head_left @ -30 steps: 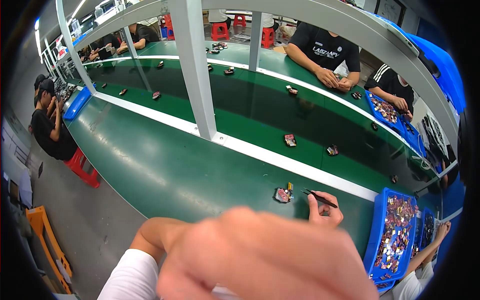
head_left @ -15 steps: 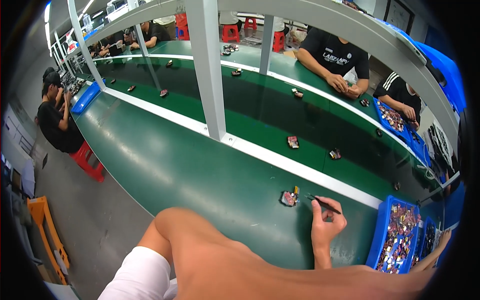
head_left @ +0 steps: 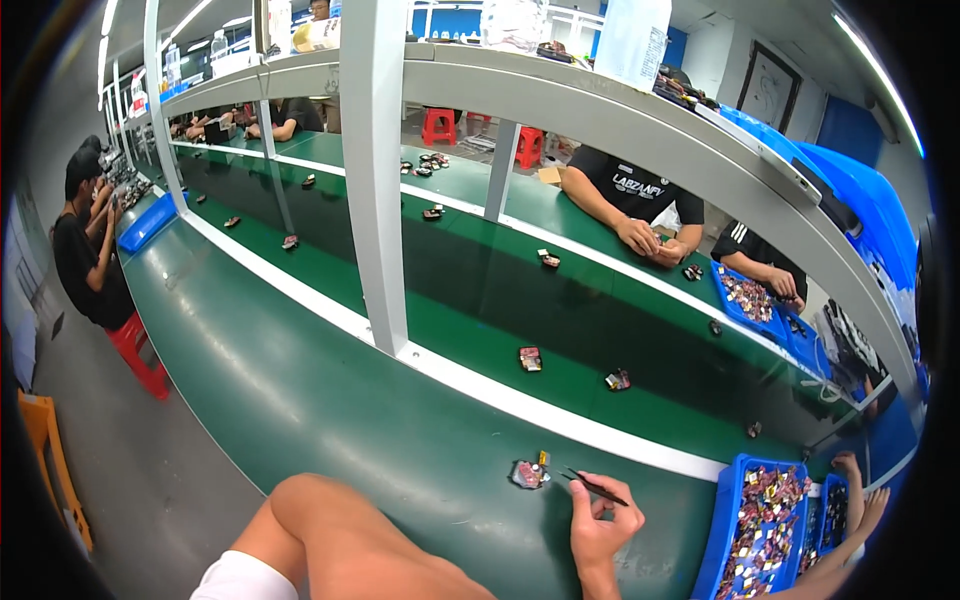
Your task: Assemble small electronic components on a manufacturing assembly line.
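My right hand (head_left: pixel 603 525) is closed around dark, thin tweezers (head_left: pixel 603 489), thumb on the near left side. Their tips point left, a short gap away from a small electronic assembly (head_left: pixel 527 474) lying on the green tabletop (head_left: pixel 400 460). That assembly has a dark rim, a reddish middle and a yellow piece standing at its upper right. My left arm (head_left: pixel 340 530) is bent, with its elbow on the left and a white sleeve; the left hand is out of view.
A blue bin (head_left: pixel 712 540) of small red and white parts stands right of my hand, with a co-worker's hands (head_left: pixel 872 508) beyond it. Similar assemblies (head_left: pixel 530 359) sit on the green conveyor (head_left: pixel 450 350). A grey upright post (head_left: pixel 378 200) and shelf rail divide the space. Co-workers sit opposite.
The view has tilted upward, so the bench appears lower and further left. My right hand keeps the tweezers beside the assembly, which stays in place. More of the co-worker's hands shows at right.
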`<state>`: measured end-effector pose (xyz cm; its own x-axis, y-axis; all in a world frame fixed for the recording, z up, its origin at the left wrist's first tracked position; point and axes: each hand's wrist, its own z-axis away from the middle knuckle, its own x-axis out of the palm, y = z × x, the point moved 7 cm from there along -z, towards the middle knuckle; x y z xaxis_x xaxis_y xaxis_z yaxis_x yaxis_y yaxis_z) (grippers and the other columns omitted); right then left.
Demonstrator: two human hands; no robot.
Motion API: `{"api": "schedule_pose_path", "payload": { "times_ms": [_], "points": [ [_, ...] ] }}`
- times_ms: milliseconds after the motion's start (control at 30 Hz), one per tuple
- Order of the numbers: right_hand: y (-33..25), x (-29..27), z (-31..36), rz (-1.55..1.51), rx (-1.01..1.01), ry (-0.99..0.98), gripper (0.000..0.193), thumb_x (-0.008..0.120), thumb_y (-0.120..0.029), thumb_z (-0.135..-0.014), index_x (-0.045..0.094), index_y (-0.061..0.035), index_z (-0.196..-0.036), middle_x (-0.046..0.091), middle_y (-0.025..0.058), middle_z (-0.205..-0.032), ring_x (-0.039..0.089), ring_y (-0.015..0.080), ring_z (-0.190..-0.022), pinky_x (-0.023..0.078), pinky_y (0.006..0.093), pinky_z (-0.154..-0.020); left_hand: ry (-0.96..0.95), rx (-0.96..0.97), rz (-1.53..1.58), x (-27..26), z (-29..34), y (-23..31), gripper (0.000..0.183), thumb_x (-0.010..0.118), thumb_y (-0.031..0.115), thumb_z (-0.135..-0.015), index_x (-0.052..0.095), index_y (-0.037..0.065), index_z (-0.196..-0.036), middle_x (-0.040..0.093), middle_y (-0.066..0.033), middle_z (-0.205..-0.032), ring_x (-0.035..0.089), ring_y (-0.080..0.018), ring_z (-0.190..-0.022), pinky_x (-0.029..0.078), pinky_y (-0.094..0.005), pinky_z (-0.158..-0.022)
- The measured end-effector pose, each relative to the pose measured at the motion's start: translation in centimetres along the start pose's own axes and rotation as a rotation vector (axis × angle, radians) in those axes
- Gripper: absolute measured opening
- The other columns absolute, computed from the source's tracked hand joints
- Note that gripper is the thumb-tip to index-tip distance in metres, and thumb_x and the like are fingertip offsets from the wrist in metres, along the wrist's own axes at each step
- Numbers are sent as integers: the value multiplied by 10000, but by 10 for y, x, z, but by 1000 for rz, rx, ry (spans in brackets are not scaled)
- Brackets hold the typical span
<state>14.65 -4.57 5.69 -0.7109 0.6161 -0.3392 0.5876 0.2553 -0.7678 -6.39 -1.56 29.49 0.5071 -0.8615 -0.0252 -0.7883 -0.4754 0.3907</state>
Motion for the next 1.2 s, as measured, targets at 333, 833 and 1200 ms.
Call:
{"api": "schedule_pose_path", "payload": {
  "times_ms": [333, 833, 1200],
  "points": [
    [14, 8, -21, -9, -123, 12, 174, 831, 18, -763, 750, -2, -916, 759, 86, -856, 432, 38, -448, 304, 212, -430, 167, -113, 70, 14, 37, 4, 239, 626, -81, -854, 721, -7, -1061, 718, -139, -1090, 679, -228, -998, 547, -330, -797],
    [34, 10, -17, -5, -67, -36, 196, 855, 8, -739, 765, -18, -911, 719, 52, -734, 417, 42, -419, 320, 221, -421, 183, 72, 183, 7, 32, -39, 237, 635, -96, -841, 731, 6, -1031, 727, -122, -1089, 682, -214, -1007, 549, -342, -817],
    [51, -12, -34, 13, -126, -13, 198, 864, -26, -730, 761, -46, -898, 489, -11, -514, 347, 57, -405, 261, 235, -421, 134, 100, 331, 26, 2, -79, 238, 642, -107, -830, 738, 16, -1009, 734, -109, -1089, 684, -204, -1014, 550, -351, -832]
  ]
}}
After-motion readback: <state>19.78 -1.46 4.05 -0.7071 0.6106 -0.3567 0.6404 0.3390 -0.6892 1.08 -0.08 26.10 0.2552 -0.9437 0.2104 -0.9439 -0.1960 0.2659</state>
